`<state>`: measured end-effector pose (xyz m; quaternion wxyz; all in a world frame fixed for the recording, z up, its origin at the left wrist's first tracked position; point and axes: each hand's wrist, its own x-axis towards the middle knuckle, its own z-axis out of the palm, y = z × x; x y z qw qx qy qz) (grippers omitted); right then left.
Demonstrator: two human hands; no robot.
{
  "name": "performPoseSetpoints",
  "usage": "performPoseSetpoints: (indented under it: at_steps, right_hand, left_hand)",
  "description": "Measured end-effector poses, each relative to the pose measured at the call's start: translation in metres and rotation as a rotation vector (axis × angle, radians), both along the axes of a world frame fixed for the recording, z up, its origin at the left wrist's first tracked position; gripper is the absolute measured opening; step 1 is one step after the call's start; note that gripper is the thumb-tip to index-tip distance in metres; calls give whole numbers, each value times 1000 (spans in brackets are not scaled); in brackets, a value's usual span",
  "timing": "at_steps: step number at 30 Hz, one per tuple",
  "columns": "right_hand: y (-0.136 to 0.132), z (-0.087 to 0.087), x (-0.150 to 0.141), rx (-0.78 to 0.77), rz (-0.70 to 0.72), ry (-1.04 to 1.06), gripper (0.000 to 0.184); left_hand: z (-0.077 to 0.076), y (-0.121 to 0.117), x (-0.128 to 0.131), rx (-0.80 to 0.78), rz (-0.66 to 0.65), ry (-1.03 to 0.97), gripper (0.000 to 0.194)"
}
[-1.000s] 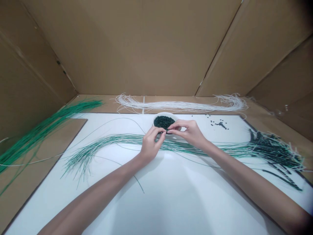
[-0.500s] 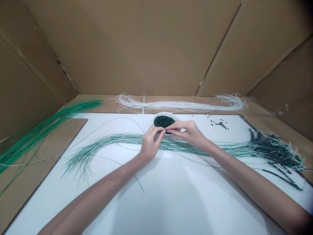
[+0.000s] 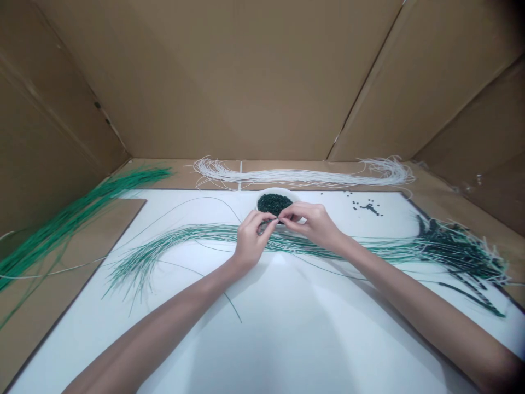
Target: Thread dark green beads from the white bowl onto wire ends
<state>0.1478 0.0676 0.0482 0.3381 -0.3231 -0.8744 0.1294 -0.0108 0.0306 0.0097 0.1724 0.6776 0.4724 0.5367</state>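
My left hand (image 3: 251, 241) and my right hand (image 3: 311, 223) meet fingertip to fingertip just in front of a small white bowl (image 3: 275, 203) heaped with dark green beads. Both hands are pinched shut. What sits between the fingertips is too small to name; it may be a bead and a thin wire. Beneath the hands a long bundle of green-and-white wires (image 3: 172, 243) lies across the white sheet (image 3: 287, 328).
A white wire bundle (image 3: 299, 176) lies at the back. Bright green strands (image 3: 69, 216) stretch along the left on cardboard. Beaded dark wires (image 3: 459, 251) pile up at the right. Loose beads (image 3: 367, 207) lie scattered right of the bowl. Cardboard walls (image 3: 246, 76) enclose the area.
My right hand has slid slightly left and lower toward the left hand, and the fingertips have closed together; the arms otherwise stay put.
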Motion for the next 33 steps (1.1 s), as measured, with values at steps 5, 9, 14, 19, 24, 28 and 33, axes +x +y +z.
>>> performPoseSetpoints:
  at_steps: [5, 9, 14, 19, 24, 28, 33]
  right_hand:
    - [0, 1, 1, -22, 11, -1, 13]
    - [0, 1, 0, -39, 7, 8, 15]
    - [0, 5, 0, -130, -14, 87, 13]
    - [4, 3, 3, -317, -51, 218, 16]
    - [6, 0, 3, -446, -44, 254, 22]
    - [1, 3, 0, -489, -66, 315, 25]
    - [0, 1, 1, -510, -71, 376, 23]
  left_hand:
    - [1, 0, 2, -41, 20, -23, 3]
    - [1, 0, 2, -52, 11, -28, 11]
    - [2, 0, 1, -20, 11, -23, 4]
    - [2, 0, 1, 4, 33, -46, 4]
    - [2, 0, 1, 9, 36, -47, 4]
    - [2, -1, 1, 10, 38, -41, 4]
    - [2, -1, 1, 18, 28, -48, 5]
